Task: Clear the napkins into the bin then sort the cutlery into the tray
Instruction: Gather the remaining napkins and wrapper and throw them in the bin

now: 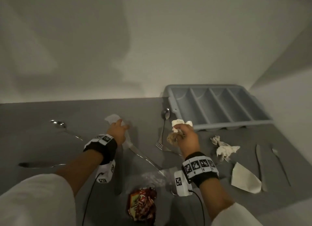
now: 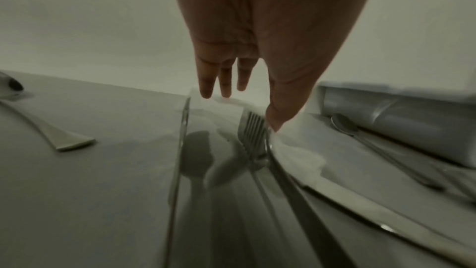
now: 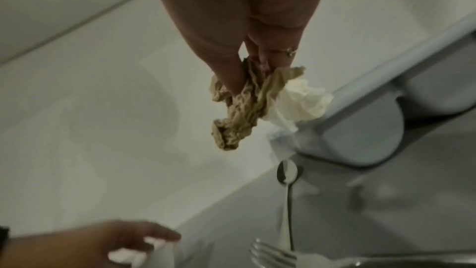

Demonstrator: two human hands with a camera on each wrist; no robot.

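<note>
The right hand (image 1: 187, 136) gripped crumpled napkins (image 3: 260, 105) above the desk (image 1: 42, 133); the left hand (image 1: 118, 131) pinched a white napkin (image 1: 112, 118). The tray (image 1: 217, 104) at the far right corner held nothing.

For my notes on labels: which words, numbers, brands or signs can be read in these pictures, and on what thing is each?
No text can be read.
Wristbands: black-and-white square code marks and tiny print below them, too small to read.
Red wrapper: printed pattern, too blurred to read.
Cutlery tray: no label seen.
</note>
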